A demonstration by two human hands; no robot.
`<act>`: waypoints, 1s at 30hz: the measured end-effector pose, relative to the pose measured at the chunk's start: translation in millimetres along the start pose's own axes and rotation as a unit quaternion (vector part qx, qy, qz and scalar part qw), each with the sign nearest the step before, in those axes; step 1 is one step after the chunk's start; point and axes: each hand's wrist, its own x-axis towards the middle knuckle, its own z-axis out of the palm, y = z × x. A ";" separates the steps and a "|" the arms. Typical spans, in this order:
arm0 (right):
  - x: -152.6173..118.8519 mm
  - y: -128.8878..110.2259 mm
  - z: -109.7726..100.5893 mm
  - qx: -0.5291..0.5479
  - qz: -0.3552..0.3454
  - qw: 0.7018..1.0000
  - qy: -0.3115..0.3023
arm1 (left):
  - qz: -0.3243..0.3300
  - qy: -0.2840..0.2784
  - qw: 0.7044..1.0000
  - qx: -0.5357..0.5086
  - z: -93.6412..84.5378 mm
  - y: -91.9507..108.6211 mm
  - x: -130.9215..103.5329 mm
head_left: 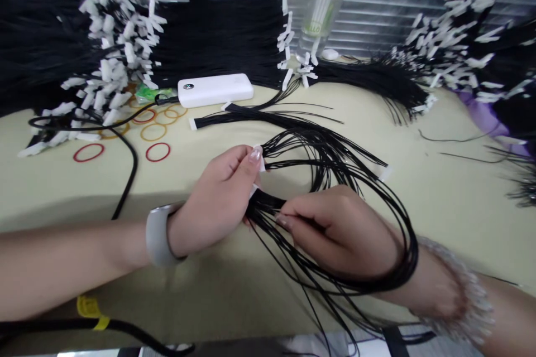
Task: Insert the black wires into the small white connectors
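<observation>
My left hand point(215, 201) pinches a small white connector at the end of a bundle of thin black wires point(335, 156). My right hand point(339, 231) grips the same bundle just right of the left hand, fingers closed around the strands. The wires loop out past both hands and curl around my right wrist. A second wire bundle with white ends point(247, 116) lies flat on the table beyond my hands.
A white power bank point(215, 90) with a black cable point(129, 167) sits behind. Red and orange rubber bands point(158, 152) lie at left. Heaps of black wire harnesses with white connectors point(113, 39) fill the back and right point(456, 39). A clear bottle point(324, 5) stands at the back.
</observation>
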 end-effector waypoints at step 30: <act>-11.4 35.4 -66.4 0.337 0.021 0.833 0.439 | 0.065 -0.057 0.995 0.047 -1.8 -0.2 -4.1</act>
